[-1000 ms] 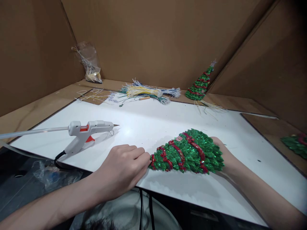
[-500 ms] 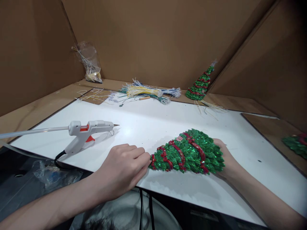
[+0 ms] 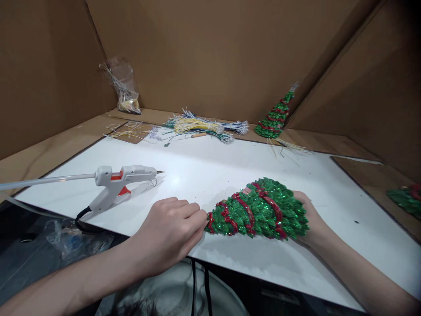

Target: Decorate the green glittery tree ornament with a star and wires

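Observation:
A glittery green tree with red garlands [image 3: 256, 210] lies on its side between my hands, over the front of the white board [image 3: 210, 162]. My left hand [image 3: 176, 230] is closed round its narrow tip at the left. At the wide base on the right is my right hand [image 3: 307, 219], gripping it from behind; its fingers are mostly hidden by the tree. To the left of my left hand, a white glue gun with an orange trigger [image 3: 113, 184] rests on the board, its nozzle facing right.
Bundles of yellow, white and green wires [image 3: 204, 127] lie along the back. A second tree [image 3: 274, 116] leans at the back right, another [image 3: 406, 199] shows at the right edge. A plastic bag [image 3: 125, 90] stands back left, inside cardboard walls [image 3: 210, 52].

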A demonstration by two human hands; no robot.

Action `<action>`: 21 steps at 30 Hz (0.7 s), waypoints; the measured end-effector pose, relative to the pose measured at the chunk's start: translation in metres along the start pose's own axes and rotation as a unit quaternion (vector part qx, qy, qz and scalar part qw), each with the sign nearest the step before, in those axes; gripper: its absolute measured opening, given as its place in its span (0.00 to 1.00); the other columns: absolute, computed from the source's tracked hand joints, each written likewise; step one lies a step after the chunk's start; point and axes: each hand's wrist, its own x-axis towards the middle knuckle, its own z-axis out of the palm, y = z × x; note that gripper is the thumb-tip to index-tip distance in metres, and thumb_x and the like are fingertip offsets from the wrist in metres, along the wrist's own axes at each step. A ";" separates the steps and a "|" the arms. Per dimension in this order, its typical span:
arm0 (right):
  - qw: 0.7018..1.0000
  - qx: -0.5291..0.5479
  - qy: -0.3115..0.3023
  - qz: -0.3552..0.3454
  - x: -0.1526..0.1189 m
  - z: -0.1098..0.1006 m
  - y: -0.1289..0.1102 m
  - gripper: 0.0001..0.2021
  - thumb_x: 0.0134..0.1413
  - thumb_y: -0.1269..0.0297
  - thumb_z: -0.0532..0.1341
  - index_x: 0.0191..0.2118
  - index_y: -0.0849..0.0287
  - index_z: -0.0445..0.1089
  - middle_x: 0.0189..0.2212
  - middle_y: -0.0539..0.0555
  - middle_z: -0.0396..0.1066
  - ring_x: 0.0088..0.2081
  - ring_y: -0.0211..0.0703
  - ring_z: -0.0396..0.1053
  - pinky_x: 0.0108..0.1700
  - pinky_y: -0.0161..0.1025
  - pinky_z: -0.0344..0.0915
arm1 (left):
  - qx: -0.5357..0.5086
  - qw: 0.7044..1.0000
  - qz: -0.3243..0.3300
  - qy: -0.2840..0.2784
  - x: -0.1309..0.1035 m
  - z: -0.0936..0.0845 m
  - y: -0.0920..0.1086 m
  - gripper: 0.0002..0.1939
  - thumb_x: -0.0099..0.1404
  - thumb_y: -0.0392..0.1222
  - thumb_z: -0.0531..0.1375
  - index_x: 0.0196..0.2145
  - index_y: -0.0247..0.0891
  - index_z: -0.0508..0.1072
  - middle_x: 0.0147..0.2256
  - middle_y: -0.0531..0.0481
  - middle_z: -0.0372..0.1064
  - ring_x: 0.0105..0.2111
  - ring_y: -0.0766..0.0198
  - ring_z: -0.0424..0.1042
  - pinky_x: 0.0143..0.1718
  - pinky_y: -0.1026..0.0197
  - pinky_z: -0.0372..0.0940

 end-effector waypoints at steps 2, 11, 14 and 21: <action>1.000 -0.001 0.002 0.000 0.000 -0.001 0.000 0.06 0.21 0.75 0.68 0.11 0.59 0.72 0.13 0.48 0.65 0.18 0.35 0.59 0.19 0.32 0.59 | 0.000 1.000 0.001 0.002 0.000 -0.001 0.000 0.10 0.68 0.36 0.50 0.27 0.39 0.61 0.24 0.56 0.63 0.23 0.66 0.59 0.26 0.60 0.50; 0.999 -0.016 0.031 -0.005 -0.002 0.000 0.002 0.07 0.22 0.71 0.70 0.11 0.59 0.70 0.13 0.48 0.65 0.18 0.37 0.59 0.20 0.34 0.59 | 0.000 1.000 -0.011 0.007 -0.001 0.001 0.000 0.10 0.68 0.36 0.50 0.27 0.39 0.62 0.24 0.56 0.63 0.23 0.67 0.59 0.26 0.60 0.51; 0.999 -0.023 0.026 -0.022 -0.004 0.003 -0.001 0.09 0.22 0.70 0.70 0.11 0.57 0.68 0.12 0.47 0.63 0.17 0.37 0.57 0.19 0.34 0.56 | 0.000 1.000 -0.016 0.002 0.000 0.001 -0.001 0.10 0.68 0.37 0.50 0.27 0.39 0.63 0.24 0.56 0.63 0.24 0.67 0.60 0.26 0.60 0.51; 0.999 -0.008 0.002 -0.036 -0.002 0.004 -0.003 0.11 0.22 0.74 0.69 0.09 0.59 0.66 0.10 0.45 0.57 0.16 0.33 0.52 0.17 0.32 0.52 | 0.002 1.000 -0.012 0.021 0.001 -0.001 -0.002 0.13 0.68 0.37 0.49 0.26 0.38 0.65 0.23 0.56 0.64 0.23 0.68 0.62 0.25 0.61 0.51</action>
